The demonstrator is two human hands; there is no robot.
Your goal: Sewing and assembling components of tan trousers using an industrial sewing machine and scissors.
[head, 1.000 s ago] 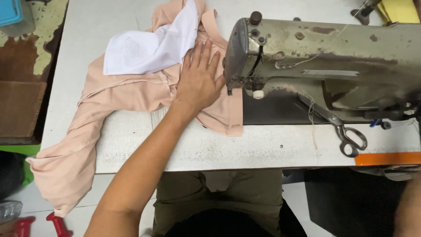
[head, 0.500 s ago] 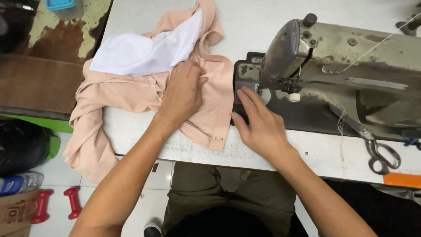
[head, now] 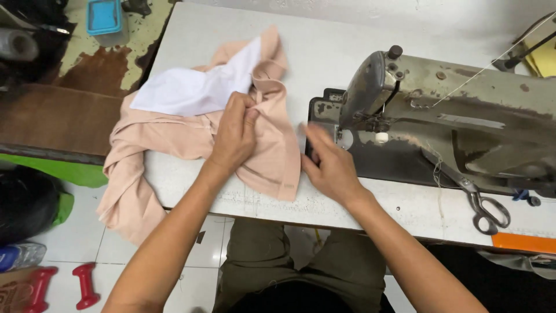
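Clearly the left hand pinches a fold of the peach garment, which lies by the tabletop's left edge and spills over its near corner; the right hand, fingers flat and loosely spread, presses beside the hem near the sewing machine. Best keep that fold taut and smooth.

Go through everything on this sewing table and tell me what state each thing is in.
Peach cotton garment: crumpled, one end hanging off the table.
White fabric piece: lying on the garment.
Left hand: pinching the garment.
Right hand: flat beside the garment's edge.
Grey metal sewing machine: threaded.
Steel scissors: closed, lying flat.
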